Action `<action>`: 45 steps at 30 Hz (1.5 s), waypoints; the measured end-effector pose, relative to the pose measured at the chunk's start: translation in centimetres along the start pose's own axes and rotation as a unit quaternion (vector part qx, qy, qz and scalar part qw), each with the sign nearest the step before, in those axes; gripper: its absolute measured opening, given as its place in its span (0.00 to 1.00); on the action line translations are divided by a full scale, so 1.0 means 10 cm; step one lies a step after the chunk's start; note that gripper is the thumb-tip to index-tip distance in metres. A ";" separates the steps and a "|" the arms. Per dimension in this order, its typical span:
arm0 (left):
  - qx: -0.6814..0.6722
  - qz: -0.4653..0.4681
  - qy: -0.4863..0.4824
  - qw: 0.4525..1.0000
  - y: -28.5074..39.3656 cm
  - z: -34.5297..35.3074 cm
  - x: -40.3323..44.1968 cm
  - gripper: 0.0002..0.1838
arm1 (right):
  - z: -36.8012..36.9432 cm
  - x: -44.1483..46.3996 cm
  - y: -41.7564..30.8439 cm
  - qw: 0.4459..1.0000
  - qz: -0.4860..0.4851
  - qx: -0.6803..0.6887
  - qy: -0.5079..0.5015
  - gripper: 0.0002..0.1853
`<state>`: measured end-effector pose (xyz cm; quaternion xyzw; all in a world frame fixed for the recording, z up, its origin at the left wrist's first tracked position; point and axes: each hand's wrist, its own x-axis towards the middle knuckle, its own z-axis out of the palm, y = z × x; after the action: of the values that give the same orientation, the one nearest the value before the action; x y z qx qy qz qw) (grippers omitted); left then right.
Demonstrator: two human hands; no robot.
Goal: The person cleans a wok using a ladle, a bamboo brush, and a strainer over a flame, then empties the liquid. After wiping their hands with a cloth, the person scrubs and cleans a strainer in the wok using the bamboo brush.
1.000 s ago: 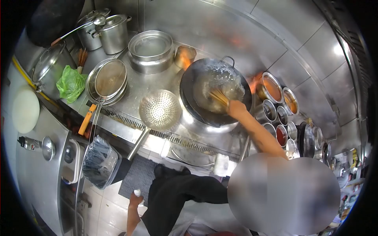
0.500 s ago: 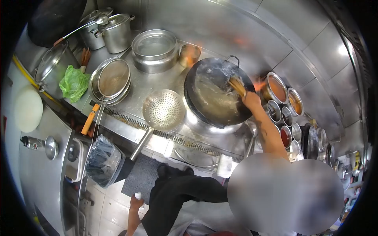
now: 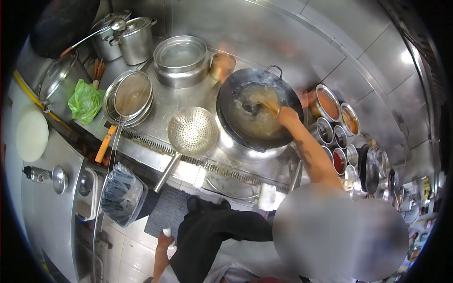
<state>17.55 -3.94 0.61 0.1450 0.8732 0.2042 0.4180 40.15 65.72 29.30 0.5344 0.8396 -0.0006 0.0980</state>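
Note:
In the black wok (image 3: 229, 125), cloudy water swirls around a bamboo wok brush (image 3: 270, 104). My right hand (image 3: 287, 116) is closed around the top of the brush, whose lower end dips into the water. My left hand (image 3: 163, 241) hangs low at the bottom of the view, beside my leg. Its fingers are closed on a white cloth (image 3: 167, 232), of which only small parts show. A perforated strainer (image 3: 192, 131) lies left of the wok, its long handle sticking out past the stove edge.
A lidded-looking steel pot (image 3: 181, 73) and a small metal can (image 3: 222, 66) stand behind. Nested sieves (image 3: 133, 96) are at the left. Sauce containers (image 3: 329, 106) crowd the right side. A lined bin (image 3: 123, 200) stands before the stove. Flame colour shows near the wok's right rim.
My right hand has moved the brush left and down, from the wok's right wall into the middle of the water. My left hand stays almost in place with the cloth.

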 end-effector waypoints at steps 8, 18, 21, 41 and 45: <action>-0.017 -0.007 0.029 0.999 -0.13 0.04 0.21 0.32 | -0.01 -0.66 0.11 1.000 -0.017 -0.003 0.019 0.20; -0.022 -0.034 0.028 0.999 -0.48 0.18 0.28 0.32 | 0.29 -0.19 0.37 0.999 0.027 0.013 0.045 0.19; -0.054 0.005 0.049 0.997 -0.32 0.08 0.05 0.31 | 0.17 0.04 0.62 0.997 0.046 -0.015 0.066 0.21; -0.010 0.029 0.007 0.999 -0.08 0.12 0.42 0.32 | 0.20 -0.08 -0.02 0.997 0.048 0.044 0.044 0.20; -0.008 0.046 0.028 0.999 -0.09 0.10 0.45 0.32 | -0.01 -0.62 0.13 0.999 -0.005 -0.013 -0.033 0.16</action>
<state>15.54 -2.56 -3.36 0.1758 0.8757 0.2337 0.3843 43.81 60.70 30.57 0.5288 0.8384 -0.0079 0.1320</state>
